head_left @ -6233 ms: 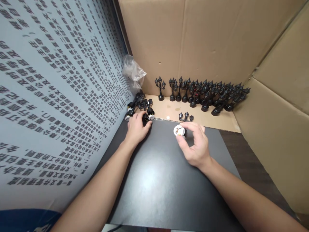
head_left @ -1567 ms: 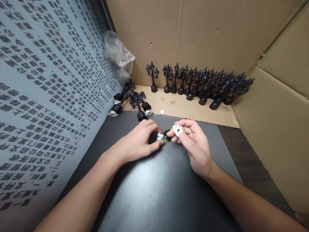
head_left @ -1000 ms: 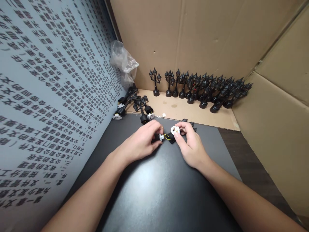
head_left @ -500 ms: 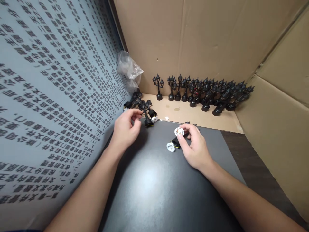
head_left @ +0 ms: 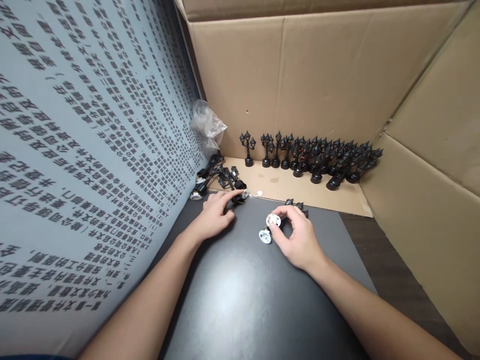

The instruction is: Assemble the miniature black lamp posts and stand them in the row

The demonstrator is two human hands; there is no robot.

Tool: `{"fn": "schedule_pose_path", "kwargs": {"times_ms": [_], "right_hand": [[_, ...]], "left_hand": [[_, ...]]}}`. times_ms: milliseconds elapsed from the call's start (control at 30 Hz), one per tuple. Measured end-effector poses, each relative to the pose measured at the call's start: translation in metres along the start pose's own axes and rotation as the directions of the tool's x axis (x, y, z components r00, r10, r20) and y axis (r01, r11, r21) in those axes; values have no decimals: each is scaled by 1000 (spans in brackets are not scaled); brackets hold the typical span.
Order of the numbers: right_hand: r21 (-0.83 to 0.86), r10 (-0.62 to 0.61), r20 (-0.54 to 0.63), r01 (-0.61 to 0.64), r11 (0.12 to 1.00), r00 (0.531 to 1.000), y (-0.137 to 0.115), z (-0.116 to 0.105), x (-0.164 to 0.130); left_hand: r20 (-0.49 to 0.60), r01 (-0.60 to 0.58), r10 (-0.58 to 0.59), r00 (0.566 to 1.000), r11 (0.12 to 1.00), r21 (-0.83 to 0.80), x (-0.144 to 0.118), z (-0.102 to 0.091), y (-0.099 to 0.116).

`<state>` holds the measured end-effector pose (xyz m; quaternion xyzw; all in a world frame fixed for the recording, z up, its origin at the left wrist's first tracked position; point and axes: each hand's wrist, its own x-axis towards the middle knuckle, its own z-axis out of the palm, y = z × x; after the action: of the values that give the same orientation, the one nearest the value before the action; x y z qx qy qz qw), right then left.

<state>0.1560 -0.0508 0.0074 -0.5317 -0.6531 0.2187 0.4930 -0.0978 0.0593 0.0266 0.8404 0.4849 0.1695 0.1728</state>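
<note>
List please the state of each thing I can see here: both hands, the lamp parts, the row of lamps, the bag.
Left hand: open, fingers reaching to the loose lamp pile.
Right hand: shut on a lamp piece, white underside up.
White cap: lying on the black mat, beside the right hand.
Row of lamps: standing upright on cardboard.
Plastic bag: crumpled in the corner.

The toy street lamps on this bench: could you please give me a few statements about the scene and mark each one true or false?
1. The right hand holds a black lamp with a white base disc. True.
2. The left hand rests flat in the middle of the black mat. False: it reaches to the loose lamp pile at the mat's far edge.
3. A row of standing lamps lines the cardboard wall. True.
4. The clear plastic bag lies in the right corner. False: it is in the left corner.
</note>
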Motion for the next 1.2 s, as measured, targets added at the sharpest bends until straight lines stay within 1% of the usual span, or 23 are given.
{"fn": "schedule_pose_path", "kwargs": {"times_ms": [100, 200, 267, 333, 400, 567, 633, 733, 867, 967, 1067, 1133, 1200], "right_hand": [[3, 12, 0, -12, 1000, 1000, 1, 1, 0], [2, 7, -10, -7, 1000, 1000, 2, 1, -1], [3, -3, -17, 3, 1000, 1000, 3, 2, -1], [4, -9, -21, 9, 1000, 1000, 4, 2, -1], [3, -12, -27, 12, 1000, 1000, 5, 3, -2], [20, -41, -55, 43, 999, 998, 5, 1, -3], [57, -64, -53, 67, 996, 997, 4, -1, -5], [135, -91, -65, 99, 986, 994, 2, -4, -6], [206, -98, -110, 120, 971, 989, -2, -6, -7], [251, -102, -137, 134, 959, 985, -2, -7, -8], [275, -98, -137, 133, 952, 986, -1, -5, -10], [275, -88, -140, 124, 953, 986, 0, -4, -11], [275, -84, -166, 128, 953, 983, -2, -4, -12]], "left_hand": [[-57, -19, 17, 998, 999, -36, 2, 2, 2], [-163, -62, 45, 986, 993, -101, 1, 0, 5], [-232, -65, 22, 972, 982, -180, 0, -2, 10], [-292, -62, -18, 956, 963, -261, -2, -4, 16], [-347, -82, -29, 937, 950, -301, -4, -6, 24], [-487, -180, 16, 873, 939, -292, -11, -9, 44], [-501, -217, 25, 865, 919, -329, -14, -8, 53], [-477, -256, 54, 877, 893, -370, -20, -5, 66], [-469, -321, 131, 874, 879, -353, -26, -4, 80], [-502, -337, 135, 854, 879, -338, -30, -5, 88], [-560, -353, 151, 814, 895, -273, -32, -7, 93], [-581, -376, 206, 788, 907, -188, -34, -8, 95], [-541, -425, 293, 788, 895, -134, -35, -7, 95]]}}
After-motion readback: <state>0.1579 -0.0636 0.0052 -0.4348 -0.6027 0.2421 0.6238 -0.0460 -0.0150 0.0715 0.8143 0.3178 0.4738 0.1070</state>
